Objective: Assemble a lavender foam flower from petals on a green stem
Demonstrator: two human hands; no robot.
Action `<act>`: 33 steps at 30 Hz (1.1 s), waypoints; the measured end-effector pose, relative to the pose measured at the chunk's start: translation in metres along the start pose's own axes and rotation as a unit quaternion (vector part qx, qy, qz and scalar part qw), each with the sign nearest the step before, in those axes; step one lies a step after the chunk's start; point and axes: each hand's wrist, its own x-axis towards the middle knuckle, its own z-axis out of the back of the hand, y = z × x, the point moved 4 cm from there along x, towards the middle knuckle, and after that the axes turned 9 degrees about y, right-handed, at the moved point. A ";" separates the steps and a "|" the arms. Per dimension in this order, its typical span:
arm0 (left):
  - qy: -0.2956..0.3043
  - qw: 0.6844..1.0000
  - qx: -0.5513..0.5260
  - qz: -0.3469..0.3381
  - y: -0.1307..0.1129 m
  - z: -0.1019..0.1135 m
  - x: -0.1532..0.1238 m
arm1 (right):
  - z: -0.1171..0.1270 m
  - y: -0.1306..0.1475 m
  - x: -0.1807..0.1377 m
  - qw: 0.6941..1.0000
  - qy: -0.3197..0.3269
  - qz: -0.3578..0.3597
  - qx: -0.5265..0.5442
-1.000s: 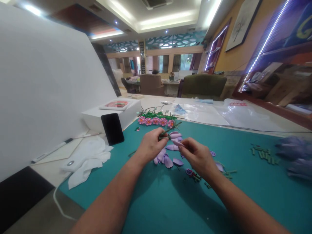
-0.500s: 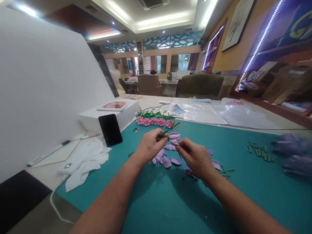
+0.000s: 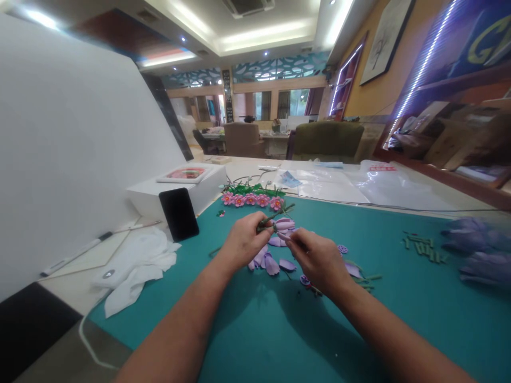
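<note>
My left hand is closed around a thin green stem that points up and to the right above the teal mat. My right hand pinches a small lilac petal and holds it against the stem, right beside my left fingertips. More lilac petals lie on the mat under and between my hands. A few are stuck on the stem near its tip.
A row of pink flowers with green leaves lies behind my hands. A black phone leans on a white box at the left, with white cloth nearer. Green stem pieces and purple flowers sit at the right.
My right hand has brought the petal a little closer to the stem in my left hand. The view has shifted slightly; nothing else moved.
</note>
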 end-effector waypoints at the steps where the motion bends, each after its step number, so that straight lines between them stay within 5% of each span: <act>1: 0.000 1.000 0.000 -0.001 0.000 0.000 0.000 | 0.000 0.000 0.000 1.000 0.000 -0.001 0.000; 19: -0.019 0.998 -0.044 0.026 0.002 0.007 0.000 | 0.006 -0.017 0.005 0.984 -0.007 -0.090 0.156; 24: -0.066 0.995 -0.051 0.052 0.005 0.015 -0.001 | -0.003 -0.031 0.006 0.993 0.048 -0.093 0.052; 33: -0.063 0.996 -0.050 0.043 0.004 0.010 0.000 | -0.059 -0.051 0.002 0.985 0.109 0.042 -0.130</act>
